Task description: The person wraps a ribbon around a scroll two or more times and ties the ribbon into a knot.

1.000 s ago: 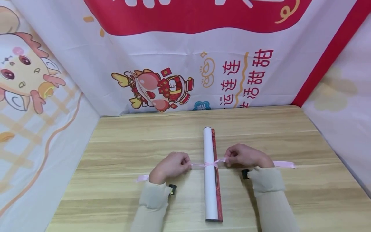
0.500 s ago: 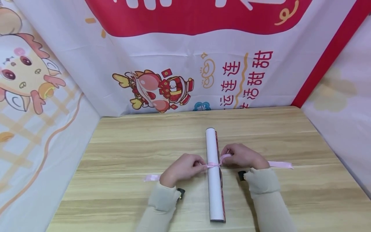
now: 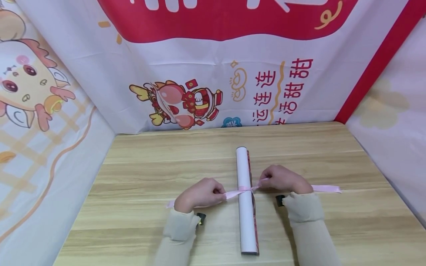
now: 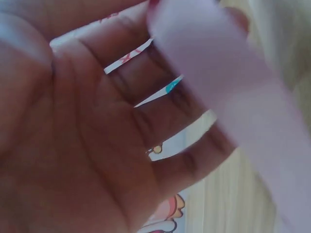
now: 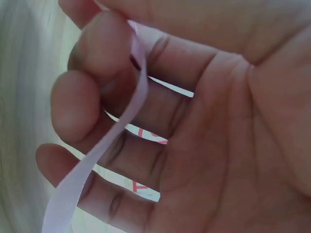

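A white rolled scroll (image 3: 247, 218) with a red patterned edge on its right side lies lengthwise on the wooden table. Round its middle runs a pink ribbon (image 3: 245, 188), crossed or knotted there. To the left of the roll, my left hand (image 3: 201, 194) pinches one stretch of the ribbon between thumb and finger. On the other side, my right hand (image 3: 283, 179) pinches the opposite stretch. Loose ribbon crosses the palm side of each hand in the wrist views, and its tails lie on the table past both wrists.
Printed cloth hangings (image 3: 186, 55) stand behind and to both sides of the wooden table (image 3: 149, 159). A small black device (image 3: 200, 218) sits at the left cuff, another black device (image 3: 280, 200) at the right cuff.
The roll shifted slightly right between the first two frames. My left hand came in near the roll, then drew back left with a wider stretch of ribbon. The right hand moved slightly outward.
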A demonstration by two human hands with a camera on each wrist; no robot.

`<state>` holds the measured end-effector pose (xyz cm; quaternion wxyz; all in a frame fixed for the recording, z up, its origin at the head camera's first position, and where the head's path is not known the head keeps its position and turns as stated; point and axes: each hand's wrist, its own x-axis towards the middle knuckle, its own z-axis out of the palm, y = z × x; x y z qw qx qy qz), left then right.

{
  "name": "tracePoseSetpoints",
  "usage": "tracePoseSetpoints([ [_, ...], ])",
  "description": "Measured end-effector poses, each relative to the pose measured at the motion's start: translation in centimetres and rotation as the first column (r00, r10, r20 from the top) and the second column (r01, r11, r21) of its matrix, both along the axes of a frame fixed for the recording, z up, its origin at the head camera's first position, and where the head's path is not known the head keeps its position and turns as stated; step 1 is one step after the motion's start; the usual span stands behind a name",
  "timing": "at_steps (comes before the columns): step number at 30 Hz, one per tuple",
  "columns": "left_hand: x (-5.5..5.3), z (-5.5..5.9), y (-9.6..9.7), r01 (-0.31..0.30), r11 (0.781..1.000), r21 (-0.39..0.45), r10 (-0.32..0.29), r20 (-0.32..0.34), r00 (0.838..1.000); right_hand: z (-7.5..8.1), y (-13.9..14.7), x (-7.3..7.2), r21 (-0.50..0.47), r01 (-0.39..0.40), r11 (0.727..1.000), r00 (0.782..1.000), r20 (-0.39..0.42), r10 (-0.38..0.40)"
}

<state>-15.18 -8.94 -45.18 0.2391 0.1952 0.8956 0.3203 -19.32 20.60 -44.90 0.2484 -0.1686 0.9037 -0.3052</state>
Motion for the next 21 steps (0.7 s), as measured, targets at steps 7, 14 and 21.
tracePoseSetpoints([
  [7,0.2,0.8,-1.2,0.043,0.998,0.038,-0.045,0.052,0.998,-0.1,0.5,0.0,0.008,0.022,1.0,1.0,0.006,-0.022],
  [14,0.4,1.5,-1.7,0.075,0.992,0.104,-0.087,0.113,0.99,0.0,0.5,0.0,0.022,0.048,0.999,0.999,0.02,-0.048],
  [21,0.6,2.2,-2.3,0.104,0.971,0.215,-0.146,0.193,0.97,-0.1,0.5,0.0,0.015,0.046,0.999,0.999,0.011,-0.046],
])
